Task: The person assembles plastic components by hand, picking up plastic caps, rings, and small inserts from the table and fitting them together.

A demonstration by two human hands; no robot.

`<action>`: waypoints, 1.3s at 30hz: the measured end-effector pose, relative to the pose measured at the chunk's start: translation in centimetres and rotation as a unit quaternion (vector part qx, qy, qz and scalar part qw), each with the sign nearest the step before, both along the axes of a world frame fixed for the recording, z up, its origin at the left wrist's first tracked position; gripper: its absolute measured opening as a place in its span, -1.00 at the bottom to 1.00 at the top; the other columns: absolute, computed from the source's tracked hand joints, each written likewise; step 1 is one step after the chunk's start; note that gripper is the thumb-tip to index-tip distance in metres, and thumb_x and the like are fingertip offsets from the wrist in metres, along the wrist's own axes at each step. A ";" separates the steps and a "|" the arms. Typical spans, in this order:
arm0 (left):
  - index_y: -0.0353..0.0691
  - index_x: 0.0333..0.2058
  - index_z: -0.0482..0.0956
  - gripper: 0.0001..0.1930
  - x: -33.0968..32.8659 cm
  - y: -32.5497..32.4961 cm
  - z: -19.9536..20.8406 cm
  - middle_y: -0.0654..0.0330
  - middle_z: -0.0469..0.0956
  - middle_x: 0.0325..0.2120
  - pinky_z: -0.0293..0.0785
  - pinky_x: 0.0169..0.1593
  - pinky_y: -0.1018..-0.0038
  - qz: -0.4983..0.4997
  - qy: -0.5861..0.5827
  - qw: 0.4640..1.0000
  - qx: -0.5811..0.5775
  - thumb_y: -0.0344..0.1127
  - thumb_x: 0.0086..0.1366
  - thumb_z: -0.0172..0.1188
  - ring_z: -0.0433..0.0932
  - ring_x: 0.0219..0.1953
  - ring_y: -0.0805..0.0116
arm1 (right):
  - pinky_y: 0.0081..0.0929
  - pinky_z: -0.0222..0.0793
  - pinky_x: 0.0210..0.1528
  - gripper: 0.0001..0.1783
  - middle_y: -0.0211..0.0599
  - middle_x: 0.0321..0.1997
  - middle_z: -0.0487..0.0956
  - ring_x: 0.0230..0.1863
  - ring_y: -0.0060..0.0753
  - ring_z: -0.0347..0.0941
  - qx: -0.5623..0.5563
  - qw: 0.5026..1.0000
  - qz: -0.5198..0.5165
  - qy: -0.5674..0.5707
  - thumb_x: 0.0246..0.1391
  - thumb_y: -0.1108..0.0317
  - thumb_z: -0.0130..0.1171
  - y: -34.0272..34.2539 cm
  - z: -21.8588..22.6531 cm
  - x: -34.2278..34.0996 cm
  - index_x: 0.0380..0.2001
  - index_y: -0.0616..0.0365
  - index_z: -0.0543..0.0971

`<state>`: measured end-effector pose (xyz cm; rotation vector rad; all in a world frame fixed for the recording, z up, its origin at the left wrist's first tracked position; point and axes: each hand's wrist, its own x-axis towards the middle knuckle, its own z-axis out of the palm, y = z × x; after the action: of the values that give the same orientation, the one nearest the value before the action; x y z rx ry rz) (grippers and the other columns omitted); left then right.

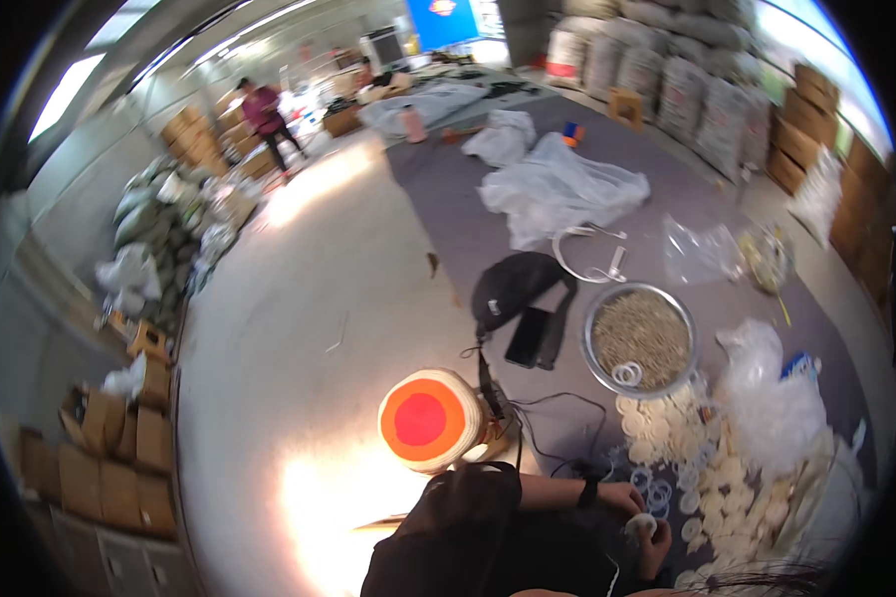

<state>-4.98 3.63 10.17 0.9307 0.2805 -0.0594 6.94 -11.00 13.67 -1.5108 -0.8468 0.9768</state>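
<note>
At the lower right my left hand [622, 497], with a dark band at the wrist, and my right hand [655, 549] meet around a small pale round piece [643, 522]. The fingers of both are closed on it; its exact kind is too small to make out. Beside my left hand lie clear plastic rings [657, 492]. Many cream-coloured discs [727, 507] spread over the grey cloth to the right of my hands. Farther off stands a metal bowl [589, 360] full of small brown bits, with clear rings [627, 374] lying on top near its front.
A black bag [513, 289], a phone [530, 336] and dark cables [567, 396] lie left of the bowl. An orange-and-red round stool [423, 420] stands at my left. Plastic bags [777, 408] are at the right. Far off, a person [262, 111] stands near cardboard boxes.
</note>
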 end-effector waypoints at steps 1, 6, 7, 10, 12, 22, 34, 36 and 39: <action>-0.31 -0.40 0.50 -0.78 -0.3 -0.2 -1.1 0.31 0.48 -0.52 0.34 -0.39 0.64 0.019 -0.025 0.999 0.022 -0.30 0.00 0.16 0.42 -0.48 0.57 | -0.64 0.24 -0.43 -0.71 -0.41 -0.52 0.38 -0.49 -0.61 0.28 0.007 1.000 0.021 0.011 -0.17 0.27 0.18 0.5 0.5 -0.2 -0.47 0.23 0.37; -0.34 -0.37 0.49 -0.76 -2.7 -1.4 1.0 0.27 0.48 -0.50 0.39 -0.37 0.61 0.106 -0.061 0.992 0.021 -0.30 0.02 0.14 0.45 -0.44 0.53 | -0.61 0.33 -0.40 -0.71 -0.36 -0.37 0.43 -0.38 -0.54 0.33 -0.040 0.992 0.113 0.028 -0.08 0.27 0.15 1.3 3.4 -1.0 -0.32 0.13 0.35; -0.34 -0.37 0.49 -0.76 -2.9 -1.6 0.7 0.27 0.48 -0.50 0.39 -0.37 0.61 0.121 -0.065 0.990 0.025 -0.30 0.02 0.14 0.45 -0.44 0.53 | -0.61 0.33 -0.40 -0.71 -0.36 -0.37 0.43 -0.38 -0.54 0.33 -0.036 0.991 0.129 0.022 -0.08 0.27 0.15 1.8 3.8 -0.8 -0.32 0.13 0.35; -0.32 -0.33 0.48 -0.73 -3.9 -3.2 0.7 0.27 0.48 -0.47 0.38 -0.37 0.61 0.167 -0.035 0.985 -0.006 -0.26 0.03 0.13 0.44 -0.43 0.52 | -0.61 0.31 -0.37 -0.69 -0.34 -0.37 0.44 -0.37 -0.54 0.33 -0.084 0.984 0.157 0.009 -0.10 0.25 0.16 1.8 5.8 -1.1 -0.31 0.18 0.38; -0.31 -0.32 0.48 -0.73 -3.5 -4.5 0.2 0.27 0.48 -0.47 0.38 -0.37 0.61 0.196 -0.032 0.980 -0.018 -0.25 0.03 0.13 0.44 -0.44 0.52 | -0.62 0.30 -0.35 -0.67 -0.33 -0.38 0.44 -0.37 -0.54 0.33 -0.115 0.978 0.173 0.003 -0.11 0.24 0.17 1.2 7.4 -1.7 -0.31 0.21 0.40; -0.29 -0.35 0.49 -0.79 -2.6 -9.1 2.2 0.28 0.49 -0.51 0.39 -0.45 0.60 0.182 -0.060 0.981 -0.013 -0.30 0.06 0.13 0.45 -0.50 0.49 | -0.53 0.26 -0.38 -0.62 -0.32 -0.40 0.45 -0.40 -0.51 0.31 -0.043 0.982 0.183 0.016 -0.08 0.17 0.13 -4.3 5.6 0.1 -0.35 0.31 0.44; -0.27 -0.36 0.50 -0.76 -4.3 -7.3 1.1 0.32 0.50 -0.54 0.38 -0.47 0.65 0.141 -0.052 0.988 0.018 -0.26 0.02 0.19 0.46 -0.52 0.55 | -0.57 0.29 -0.36 -0.60 -0.33 -0.40 0.46 -0.38 -0.50 0.34 -0.106 0.973 0.162 0.128 -0.07 0.13 0.13 -3.6 6.0 -2.4 -0.35 0.30 0.45; -0.29 -0.36 0.51 -0.75 -5.1 -5.4 0.7 0.31 0.50 -0.53 0.39 -0.44 0.62 0.138 -0.062 0.988 0.034 -0.26 0.01 0.20 0.46 -0.52 0.54 | -0.57 0.29 -0.36 -0.60 -0.33 -0.40 0.46 -0.39 -0.50 0.34 -0.111 0.978 0.138 0.108 -0.07 0.12 0.12 -2.8 3.6 -3.2 -0.34 0.29 0.44; -0.32 -0.35 0.50 -0.77 -7.7 -2.8 2.2 0.30 0.51 -0.49 0.37 -0.39 0.64 0.094 -0.063 0.993 0.032 -0.31 0.02 0.18 0.44 -0.47 0.57 | -0.59 0.28 -0.36 -0.59 -0.33 -0.40 0.47 -0.39 -0.51 0.35 -0.104 0.978 0.179 0.036 -0.08 0.11 0.12 0.2 3.8 -4.4 -0.33 0.28 0.45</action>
<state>-12.64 0.87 12.38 0.9628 0.2522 0.1819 2.54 -10.82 17.43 -1.5148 -1.0098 1.4126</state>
